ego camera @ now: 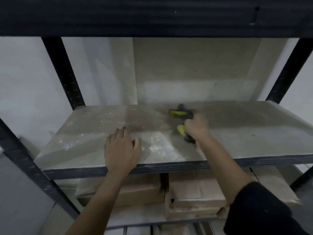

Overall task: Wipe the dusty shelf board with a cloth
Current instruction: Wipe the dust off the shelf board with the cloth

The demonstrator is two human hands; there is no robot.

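Half the shelf board looks wiped; white dust remains left, where left hand lies spread; right hand clutches cloth.

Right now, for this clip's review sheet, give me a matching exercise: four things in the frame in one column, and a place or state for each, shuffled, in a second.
Things:
1. left hand
2. right hand
3. cloth
4. cardboard boxes

Places or states:
A. stacked on the level below the shelf board
B. yellow and dark, bunched on the board's middle
C. flat, fingers spread, at the board's front edge
D. closed, blurred, gripping the cloth

Pairs: 1-C, 2-D, 3-B, 4-A
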